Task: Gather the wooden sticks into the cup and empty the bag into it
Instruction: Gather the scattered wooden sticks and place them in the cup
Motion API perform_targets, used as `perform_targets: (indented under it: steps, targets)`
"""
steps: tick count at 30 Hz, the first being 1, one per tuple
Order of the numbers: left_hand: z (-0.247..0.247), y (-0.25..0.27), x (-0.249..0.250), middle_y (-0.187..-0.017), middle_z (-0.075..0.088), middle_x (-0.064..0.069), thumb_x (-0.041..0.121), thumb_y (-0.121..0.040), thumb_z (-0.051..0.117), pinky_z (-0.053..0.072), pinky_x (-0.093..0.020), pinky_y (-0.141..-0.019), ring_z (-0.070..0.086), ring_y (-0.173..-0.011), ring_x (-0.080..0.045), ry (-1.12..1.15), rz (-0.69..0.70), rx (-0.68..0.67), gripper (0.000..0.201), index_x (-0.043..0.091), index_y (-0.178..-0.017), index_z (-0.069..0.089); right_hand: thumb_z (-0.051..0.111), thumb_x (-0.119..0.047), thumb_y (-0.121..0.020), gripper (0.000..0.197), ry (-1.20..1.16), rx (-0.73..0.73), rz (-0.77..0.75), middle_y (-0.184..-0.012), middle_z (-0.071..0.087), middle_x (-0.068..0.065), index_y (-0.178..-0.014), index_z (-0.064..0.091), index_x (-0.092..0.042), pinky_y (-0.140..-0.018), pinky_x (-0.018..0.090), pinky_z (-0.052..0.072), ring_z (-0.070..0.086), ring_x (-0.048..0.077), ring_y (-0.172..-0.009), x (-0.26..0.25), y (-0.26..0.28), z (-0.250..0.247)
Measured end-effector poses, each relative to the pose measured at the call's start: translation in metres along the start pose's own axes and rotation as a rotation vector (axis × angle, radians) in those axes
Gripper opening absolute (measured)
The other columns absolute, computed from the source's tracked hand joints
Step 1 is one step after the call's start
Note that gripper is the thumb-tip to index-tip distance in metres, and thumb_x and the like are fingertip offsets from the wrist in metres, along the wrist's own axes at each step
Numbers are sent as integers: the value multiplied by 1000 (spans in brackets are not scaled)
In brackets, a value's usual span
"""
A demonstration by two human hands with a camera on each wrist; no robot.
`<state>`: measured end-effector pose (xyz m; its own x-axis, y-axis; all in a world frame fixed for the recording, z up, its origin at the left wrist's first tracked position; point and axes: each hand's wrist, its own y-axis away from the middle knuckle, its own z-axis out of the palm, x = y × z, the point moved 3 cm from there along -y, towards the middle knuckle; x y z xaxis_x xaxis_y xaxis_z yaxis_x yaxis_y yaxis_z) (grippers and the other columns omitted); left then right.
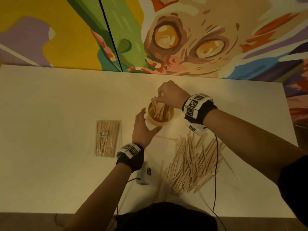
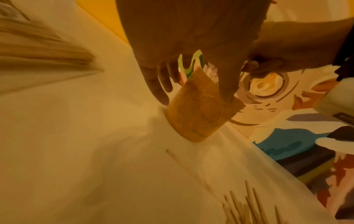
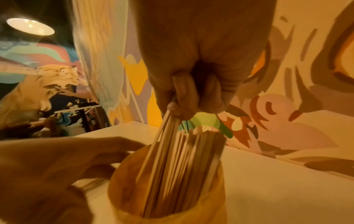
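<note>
A wooden cup point(image 1: 160, 114) stands upright mid-table with several sticks in it. My right hand point(image 1: 170, 95) is above the cup's far rim and pinches the tops of a bunch of sticks point(image 3: 168, 159) whose lower ends are inside the cup point(image 3: 166, 197). My left hand point(image 1: 144, 126) is spread around the cup's near left side, fingers straight; in the left wrist view the fingers point(image 2: 157, 91) lie at the cup point(image 2: 199, 112) wall, contact unclear. A loose pile of sticks point(image 1: 193, 160) lies near right. The sealed clear bag of sticks point(image 1: 107, 138) lies flat to the left.
The white table point(image 1: 58, 114) backs onto a painted mural wall. One stray stick point(image 1: 165, 138) lies just before the cup. Black cables point(image 1: 215, 172) run from both wrist cameras across the pile and over the table's near edge.
</note>
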<state>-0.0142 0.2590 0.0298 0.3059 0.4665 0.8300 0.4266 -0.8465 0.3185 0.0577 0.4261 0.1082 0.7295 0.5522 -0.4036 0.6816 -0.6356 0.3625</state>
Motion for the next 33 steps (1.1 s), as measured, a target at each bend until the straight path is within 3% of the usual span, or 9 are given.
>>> perform_targets:
  steps: [3, 6, 9, 13, 15, 19, 23, 28, 33]
  targets:
    - [9, -17, 10, -145, 40, -5, 32, -72, 83, 46, -43, -101, 50, -125, -24, -11, 35, -48, 92, 17, -146, 30, 60, -39, -91, 18, 54, -37, -18, -112, 59, 11, -93, 60, -20, -76, 30, 35, 53, 27, -104, -8, -3, 14]
    - [13, -24, 13, -143, 42, -5, 33, -72, 83, 48, -44, -99, 51, -123, -24, -32, 62, -61, 90, 16, -145, 33, 59, -37, -93, 28, 90, -88, -3, -114, 58, 13, -106, 64, -12, -75, 31, 39, 56, 29, -103, -7, -2, 24]
    - [12, -25, 11, -142, 44, -6, 30, -73, 82, 48, -42, -98, 53, -122, -24, -54, 86, -82, 88, 17, -145, 34, 58, -42, -92, 26, 55, -94, 23, -108, 60, 13, -89, 59, -16, -70, 32, 39, 57, 29, -93, -5, 2, 22]
    - [4, -13, -2, -142, 43, -5, 25, -79, 78, 47, -31, -89, 55, -114, -20, -49, 54, -51, 84, 16, -147, 31, 55, -52, -92, 58, -17, -3, 27, -117, 58, 18, -137, 46, -17, -78, 32, 43, 59, 34, -103, -6, 27, -9]
    - [2, -1, -12, -134, 49, -5, 21, -82, 75, 49, -32, -86, 58, -105, -20, -67, 50, -55, 71, 16, -143, 39, 53, -54, -92, 64, -101, 79, 0, -104, 66, 18, -146, 35, -24, -77, 33, 50, 66, 30, -88, 0, 48, -25]
    - [8, 32, -39, -114, 62, -4, 17, -86, 68, 50, -31, -81, 61, -91, -19, -163, 4, -165, 37, 16, -122, 58, 57, -39, -96, 32, -413, 178, 62, -65, 70, 13, -111, 63, -11, -51, 29, 51, 64, 25, -45, 30, 100, -29]
    - [10, 68, -68, -99, 69, -3, 21, -90, 61, 48, -28, -79, 65, -89, -19, -294, -78, -281, 14, 19, -103, 67, 58, -21, -97, 21, -478, 96, 234, -62, 70, 10, -86, 67, -5, -49, 28, 51, 64, 23, -45, 76, 170, 24]
    - [10, 111, -87, -96, 69, -2, 23, -91, 59, 47, -28, -76, 63, -87, -19, -451, -74, -396, 16, 16, -102, 68, 55, -20, -97, 22, -457, -170, 433, -66, 67, 5, -85, 65, -4, -48, 17, 49, 61, 14, -48, 117, 265, 134]
    - [23, 139, -91, -81, 58, -1, 22, -88, 54, 38, -28, -65, 55, -76, -21, -613, -71, -420, 9, 15, -83, 58, 53, -13, -93, 17, -539, -474, 535, -64, 68, 5, -79, 62, -9, -52, 22, 52, 61, 12, -45, 129, 339, 208]
